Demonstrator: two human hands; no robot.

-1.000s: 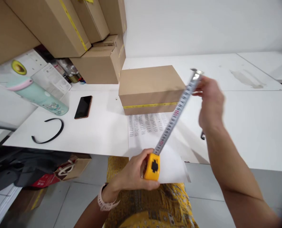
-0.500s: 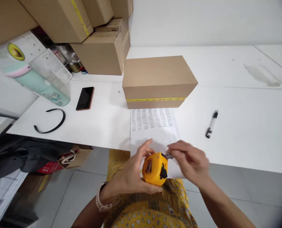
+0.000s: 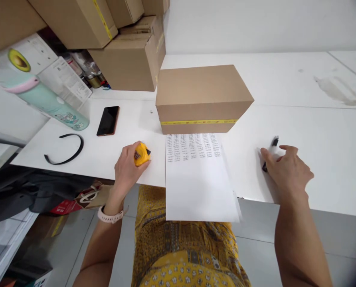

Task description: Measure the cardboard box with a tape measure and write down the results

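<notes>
A yellow tape measure (image 3: 141,154) is at the desk's front edge, left of the paper. My left hand (image 3: 127,165) has its fingers and thumb closed around it. On the right, my right hand (image 3: 290,169) is over a clear pen with black ends (image 3: 275,141). Its thumb and forefinger are spread on either side of the pen, and the thumb hides part of the barrel. Between my hands lies a sheet of paper (image 3: 196,187) with handwritten columns, overhanging the front edge.
A closed cardboard box (image 3: 204,87) stands at the top of the paper. Leftward are a phone (image 3: 108,120), a black headband (image 3: 81,147) and a mint bottle (image 3: 56,105). More boxes (image 3: 130,65) are stacked at the back left.
My left hand has carried the tape measure from above the paper left to the desk. My right hand has left the tape measure and moved right to the pen.
</notes>
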